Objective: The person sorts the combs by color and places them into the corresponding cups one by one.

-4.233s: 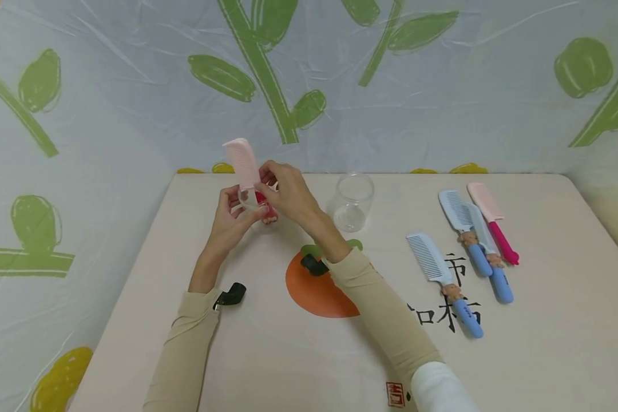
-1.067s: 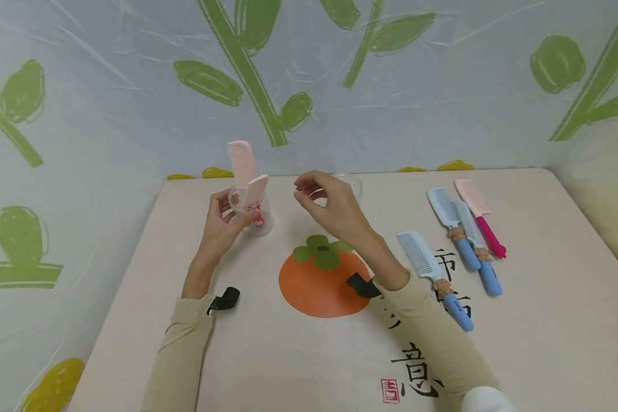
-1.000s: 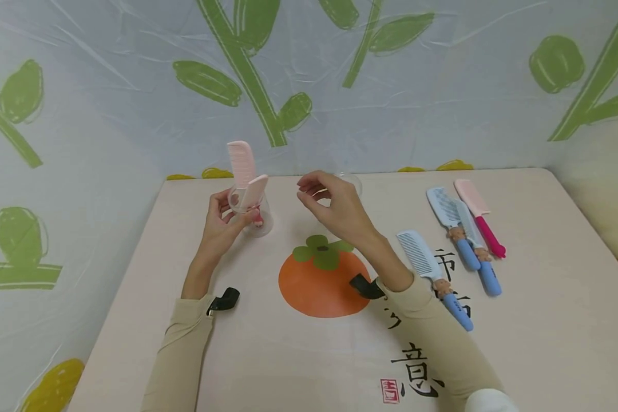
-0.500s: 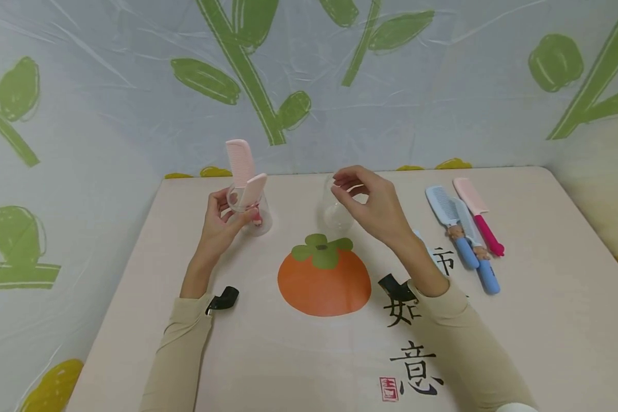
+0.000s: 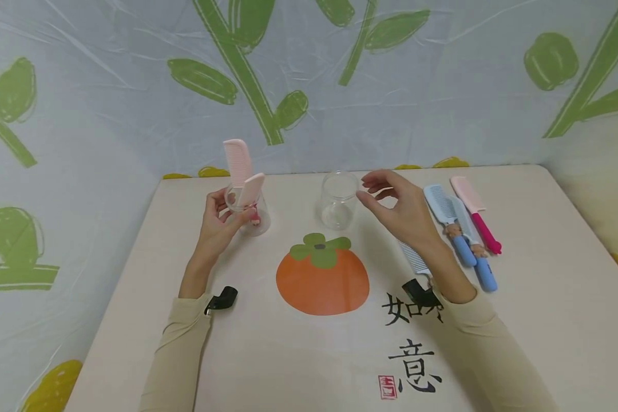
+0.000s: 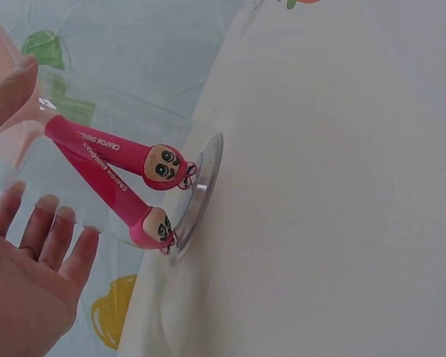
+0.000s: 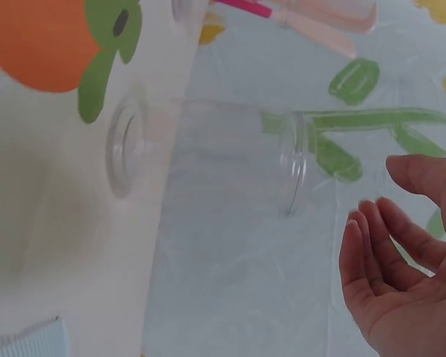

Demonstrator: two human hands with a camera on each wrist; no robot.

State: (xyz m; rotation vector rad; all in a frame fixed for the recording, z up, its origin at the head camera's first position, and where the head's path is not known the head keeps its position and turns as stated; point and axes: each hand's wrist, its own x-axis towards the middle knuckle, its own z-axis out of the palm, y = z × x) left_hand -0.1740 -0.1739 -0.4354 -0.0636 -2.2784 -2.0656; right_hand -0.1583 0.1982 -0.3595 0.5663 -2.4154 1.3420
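Note:
My left hand [image 5: 217,226] holds a clear plastic cup [image 5: 260,222] near its rim, thumb on one side and fingers on the other. Two pink combs stand in it, heads up: a taller one [image 5: 238,163] and a lower, tilted one [image 5: 251,190]. Through the cup wall in the left wrist view, their red handles [image 6: 104,187] end in small cartoon faces. My right hand [image 5: 399,210] hangs in the air with loosely bent fingers, holding nothing. Its fingertips are just right of the rim of a second clear cup [image 5: 338,209], which has nothing in it.
Two blue combs [image 5: 462,243] and a pink comb [image 5: 475,206] lie at the right of the table [image 5: 546,297]. Another blue comb [image 5: 414,258] is mostly hidden under my right forearm. A patterned sheet [image 5: 371,126] hangs behind the table.
Earlier my right hand was at the left cup; now both combs stand inside that cup. Since then the right hand has moved right, past the second cup. The left hand keeps its hold.

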